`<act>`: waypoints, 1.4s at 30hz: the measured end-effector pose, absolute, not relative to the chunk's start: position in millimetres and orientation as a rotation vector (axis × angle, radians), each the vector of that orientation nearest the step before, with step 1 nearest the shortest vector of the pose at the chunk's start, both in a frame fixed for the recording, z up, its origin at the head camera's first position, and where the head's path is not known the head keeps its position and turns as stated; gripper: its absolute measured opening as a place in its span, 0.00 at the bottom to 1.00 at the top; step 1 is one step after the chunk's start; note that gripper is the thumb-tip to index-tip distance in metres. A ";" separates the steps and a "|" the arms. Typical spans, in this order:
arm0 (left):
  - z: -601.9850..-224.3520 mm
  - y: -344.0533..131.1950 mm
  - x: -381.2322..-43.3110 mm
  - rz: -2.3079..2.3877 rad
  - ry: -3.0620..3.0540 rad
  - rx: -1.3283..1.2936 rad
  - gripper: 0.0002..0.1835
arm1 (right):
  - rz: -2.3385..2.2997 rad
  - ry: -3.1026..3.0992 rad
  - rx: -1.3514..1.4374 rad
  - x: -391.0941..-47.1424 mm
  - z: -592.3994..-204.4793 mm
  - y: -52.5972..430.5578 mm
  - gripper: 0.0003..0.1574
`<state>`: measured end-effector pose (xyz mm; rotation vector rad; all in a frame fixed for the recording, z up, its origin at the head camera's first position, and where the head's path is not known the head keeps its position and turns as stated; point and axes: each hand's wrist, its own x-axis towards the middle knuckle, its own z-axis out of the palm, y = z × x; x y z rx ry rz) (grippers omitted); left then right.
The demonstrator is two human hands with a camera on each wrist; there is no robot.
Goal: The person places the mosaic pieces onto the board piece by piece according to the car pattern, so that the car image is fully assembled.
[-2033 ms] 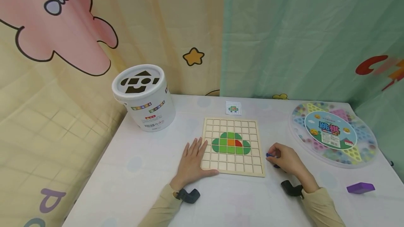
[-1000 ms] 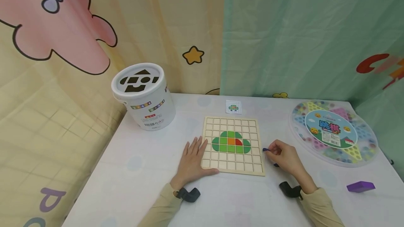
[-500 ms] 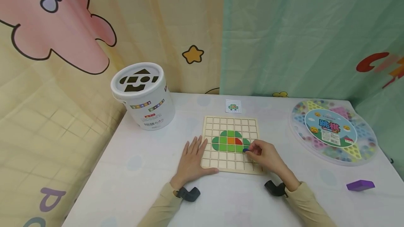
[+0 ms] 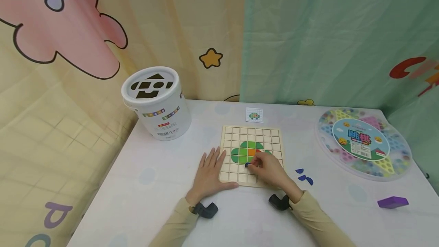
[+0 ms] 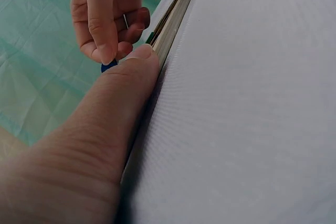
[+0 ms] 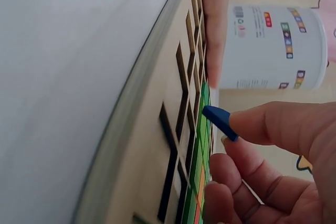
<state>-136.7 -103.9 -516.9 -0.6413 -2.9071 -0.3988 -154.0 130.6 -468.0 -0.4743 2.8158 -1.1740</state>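
Note:
My right hand (image 4: pixel 269 169) pinches a dark blue tile (image 6: pixel 220 121) between thumb and finger, just above the wooden grid board (image 4: pixel 236 176). The tile looks like a half circle. Fingers spread, my left hand (image 4: pixel 208 178) rests along the board's left edge, its thumb at the near edge. Green tiles (image 4: pixel 243 151), an orange tile (image 4: pixel 252 152) and a red one, partly hidden by my right hand, fill cells in the board's middle. Several blue half-circle tiles (image 4: pixel 302 177) lie on the table right of the board.
Behind the board lies a small pattern card (image 4: pixel 254 115). A white bucket (image 4: pixel 164 121) with shape holes in its lid stands at the back left. A round Chinese checkers set (image 4: pixel 363 144) lies at the right, with a purple block (image 4: pixel 393 202) nearer.
My right hand has carried the blue tile leftward from beside the board to over its middle, uncovering the loose blue tiles. My left hand has stayed put.

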 end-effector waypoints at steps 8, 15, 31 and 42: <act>-515.8 -104.3 -136.6 -0.404 -2.924 -0.637 0.60 | -1.111 2.778 -0.466 -152.8 -465.8 119.0 0.08; -515.5 -104.1 -136.6 -0.386 -2.959 -0.618 0.61 | -1.019 2.805 -0.444 -153.7 -468.5 114.1 0.09; -515.6 -104.2 -136.4 -0.391 -2.921 -0.629 0.61 | -0.931 2.906 -0.535 -155.5 -466.8 110.7 0.08; -513.8 -104.8 -136.6 -0.386 -2.934 -0.628 0.61 | -0.911 2.926 -0.587 -160.3 -464.3 106.4 0.06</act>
